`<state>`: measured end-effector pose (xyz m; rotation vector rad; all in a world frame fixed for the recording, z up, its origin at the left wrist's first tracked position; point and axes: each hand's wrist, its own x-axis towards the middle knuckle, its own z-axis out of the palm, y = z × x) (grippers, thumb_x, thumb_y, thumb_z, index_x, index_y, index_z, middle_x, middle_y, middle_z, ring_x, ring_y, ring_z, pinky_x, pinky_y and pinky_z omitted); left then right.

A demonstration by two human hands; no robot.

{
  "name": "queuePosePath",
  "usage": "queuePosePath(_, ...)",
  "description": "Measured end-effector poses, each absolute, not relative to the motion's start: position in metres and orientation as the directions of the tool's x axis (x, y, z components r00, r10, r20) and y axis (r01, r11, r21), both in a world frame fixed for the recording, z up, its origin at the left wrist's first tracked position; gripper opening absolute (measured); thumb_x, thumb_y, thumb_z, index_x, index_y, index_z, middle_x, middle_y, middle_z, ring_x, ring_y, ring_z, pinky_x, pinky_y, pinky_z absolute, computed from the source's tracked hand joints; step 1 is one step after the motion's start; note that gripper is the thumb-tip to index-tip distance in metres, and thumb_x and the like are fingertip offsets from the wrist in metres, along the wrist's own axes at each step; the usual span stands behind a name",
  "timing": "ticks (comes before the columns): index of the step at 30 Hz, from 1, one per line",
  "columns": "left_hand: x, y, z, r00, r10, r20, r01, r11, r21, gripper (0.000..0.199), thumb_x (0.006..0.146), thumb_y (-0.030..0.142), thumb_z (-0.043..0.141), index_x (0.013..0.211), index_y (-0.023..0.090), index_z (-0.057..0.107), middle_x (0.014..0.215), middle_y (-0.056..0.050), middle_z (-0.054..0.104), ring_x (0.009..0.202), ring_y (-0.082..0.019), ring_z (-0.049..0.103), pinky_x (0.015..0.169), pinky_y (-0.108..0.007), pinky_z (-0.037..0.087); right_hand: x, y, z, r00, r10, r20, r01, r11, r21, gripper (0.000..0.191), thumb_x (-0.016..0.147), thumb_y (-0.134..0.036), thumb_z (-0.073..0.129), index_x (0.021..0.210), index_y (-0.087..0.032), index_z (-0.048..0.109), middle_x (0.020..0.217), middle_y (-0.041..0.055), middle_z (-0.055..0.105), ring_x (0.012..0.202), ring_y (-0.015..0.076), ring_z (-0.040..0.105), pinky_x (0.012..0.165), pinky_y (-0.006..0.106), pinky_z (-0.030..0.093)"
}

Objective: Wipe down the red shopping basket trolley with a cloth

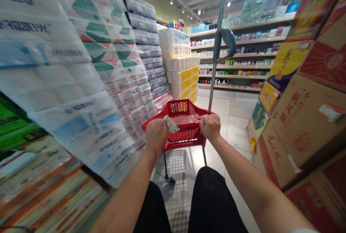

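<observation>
A red plastic shopping cart (186,143) stands in front of me, its basket perforated, with wheels on thin legs below. My left hand (156,134) is closed at the left of its handle, and a crumpled whitish thing (171,124) sticks out beside the thumb. On the right side, my right hand (210,126) is wrapped round the cart's handle. A grey metal pole (214,78) with a dark grey loop grip (225,45) rises from the cart's right side. Something pinkish and flat shows in the basket.
Tall stacks of wrapped tissue packs (113,45) line the left side. Cardboard cartons (305,128) are piled on the right. Shelves of small goods (243,54) stand at the back. A pale tiled floor (234,132) runs between the stacks.
</observation>
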<state>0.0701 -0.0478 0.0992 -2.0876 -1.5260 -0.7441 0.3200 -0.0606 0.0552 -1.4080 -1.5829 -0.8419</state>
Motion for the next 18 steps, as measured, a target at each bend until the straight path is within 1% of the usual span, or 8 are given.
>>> queuePosePath(3, 0.070, -0.046, 0.101, 0.221, 0.766, 0.603, 0.968, -0.245, -0.044, 0.043, 0.097, 0.031, 0.024, 0.096, 0.015, 0.063, 0.098, -0.014, 0.068, 0.095, -0.026, 0.063, 0.087, -0.038, 0.044, 0.320, -0.061, 0.055, -0.017, 0.429, 0.903, 0.988, 0.146, -0.051, 0.025, 0.089, -0.021, 0.048, 0.066, -0.020, 0.057, 0.065, 0.0017, 0.060, 0.068, 0.0179, 0.049, 0.078, 0.035, 0.031)
queuePosePath(6, 0.069, -0.032, 0.119, 0.338, 0.891, 0.302, 0.941, -0.315, -0.123, 0.037, 0.094, 0.032, 0.032, 0.092, 0.017, 0.065, 0.090, -0.013, 0.070, 0.081, -0.026, 0.066, 0.075, -0.037, 0.046, 0.319, -0.062, 0.055, -0.005, 0.424, 0.906, 0.988, 0.144, -0.062, 0.025, 0.089, -0.020, 0.047, 0.067, -0.020, 0.058, 0.064, 0.0018, 0.060, 0.068, 0.0181, 0.049, 0.077, 0.035, 0.031)
queuePosePath(8, 0.068, -0.028, 0.124, 0.386, 0.897, 0.215, 0.922, -0.366, -0.130, 0.033, 0.092, 0.029, 0.035, 0.091, 0.017, 0.066, 0.091, -0.013, 0.070, 0.079, -0.026, 0.066, 0.072, -0.037, 0.046, 0.318, -0.063, 0.056, -0.006, 0.415, 0.910, 0.987, 0.150, -0.062, 0.025, 0.089, -0.020, 0.048, 0.066, -0.021, 0.057, 0.063, 0.0015, 0.059, 0.067, 0.0179, 0.049, 0.076, 0.035, 0.031)
queuePosePath(10, 0.067, -0.033, 0.115, 0.355, 0.866, 0.352, 0.935, -0.340, -0.104, 0.034, 0.092, 0.027, 0.033, 0.091, 0.016, 0.065, 0.089, -0.013, 0.069, 0.081, -0.026, 0.065, 0.075, -0.038, 0.046, 0.317, -0.063, 0.056, -0.009, 0.407, 0.913, 0.987, 0.149, -0.057, 0.025, 0.088, -0.019, 0.048, 0.065, -0.021, 0.056, 0.062, 0.0010, 0.058, 0.066, 0.0175, 0.048, 0.076, 0.035, 0.031)
queuePosePath(12, 0.068, -0.043, 0.098, 0.265, 0.766, 0.586, 0.956, -0.290, -0.053, 0.036, 0.094, 0.029, 0.029, 0.092, 0.016, 0.063, 0.091, -0.013, 0.067, 0.090, -0.026, 0.063, 0.085, -0.040, 0.044, 0.317, -0.063, 0.056, -0.011, 0.404, 0.915, 0.988, 0.145, -0.052, 0.025, 0.088, -0.019, 0.049, 0.064, -0.021, 0.055, 0.062, 0.0007, 0.058, 0.066, 0.0173, 0.047, 0.076, 0.035, 0.031)
queuePosePath(14, 0.069, -0.053, 0.087, 0.209, 0.668, 0.714, 0.962, -0.272, -0.027, 0.036, 0.095, 0.031, 0.029, 0.094, 0.016, 0.061, 0.094, -0.014, 0.066, 0.097, -0.026, 0.061, 0.090, -0.040, 0.042, 0.319, -0.063, 0.055, -0.012, 0.410, 0.912, 0.988, 0.145, -0.052, 0.024, 0.087, -0.019, 0.049, 0.064, -0.021, 0.055, 0.063, 0.0008, 0.058, 0.066, 0.0174, 0.048, 0.076, 0.035, 0.031)
queuePosePath(16, 0.071, -0.055, 0.089, 0.212, 0.675, 0.707, 0.964, -0.262, -0.039, 0.037, 0.095, 0.032, 0.028, 0.091, 0.016, 0.061, 0.091, -0.013, 0.067, 0.093, -0.026, 0.062, 0.089, -0.040, 0.042, 0.320, -0.063, 0.055, -0.009, 0.421, 0.907, 0.987, 0.147, -0.059, 0.023, 0.087, -0.019, 0.049, 0.065, -0.021, 0.056, 0.064, 0.0012, 0.059, 0.067, 0.0176, 0.048, 0.077, 0.035, 0.031)
queuePosePath(18, 0.073, -0.050, 0.102, 0.278, 0.773, 0.570, 0.956, -0.282, -0.085, 0.040, 0.095, 0.032, 0.027, 0.087, 0.016, 0.062, 0.084, -0.011, 0.068, 0.082, -0.025, 0.064, 0.084, -0.040, 0.043, 0.321, -0.064, 0.055, -0.003, 0.429, 0.903, 0.987, 0.147, -0.067, 0.023, 0.088, -0.019, 0.049, 0.066, -0.021, 0.057, 0.064, 0.0014, 0.059, 0.068, 0.0178, 0.049, 0.077, 0.035, 0.031)
